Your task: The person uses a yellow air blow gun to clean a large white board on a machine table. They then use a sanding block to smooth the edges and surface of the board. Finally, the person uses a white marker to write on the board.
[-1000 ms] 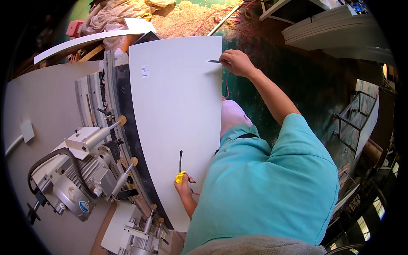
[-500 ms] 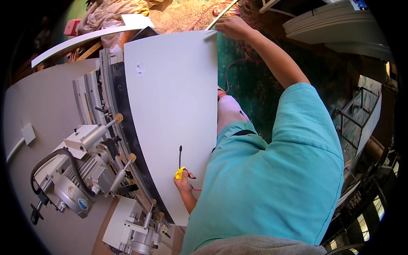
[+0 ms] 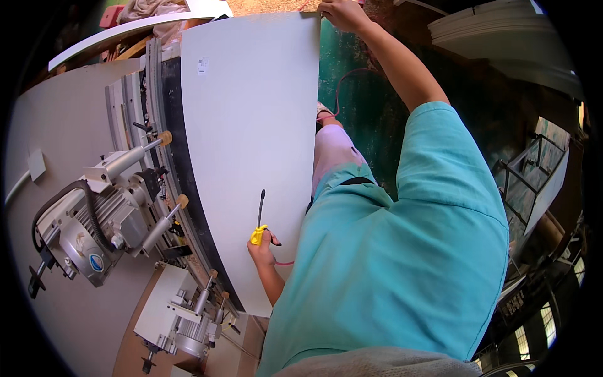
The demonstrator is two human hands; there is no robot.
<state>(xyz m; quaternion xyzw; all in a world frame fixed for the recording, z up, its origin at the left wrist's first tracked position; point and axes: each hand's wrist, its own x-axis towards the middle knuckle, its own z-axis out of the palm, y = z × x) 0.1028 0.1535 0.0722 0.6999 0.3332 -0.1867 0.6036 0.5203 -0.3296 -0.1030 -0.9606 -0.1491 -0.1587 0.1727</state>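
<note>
A large white panel lies flat across a woodworking machine. My left hand rests on the panel's near part and grips a yellow air blow gun, whose thin black nozzle points away along the panel. A pink hose runs back from the gun under my teal shirt. My right arm is stretched out, and my right hand holds the panel's far right corner, fingers curled over its edge.
A grey motor unit with clamps and cylinders sits left of the panel on a pale machine table. A smaller drill unit is lower left. Green floor lies to the right, stacked boards at the upper right.
My right hand has slid along the panel's right edge from partway up to the far corner. My left hand with the blow gun has stayed put.
</note>
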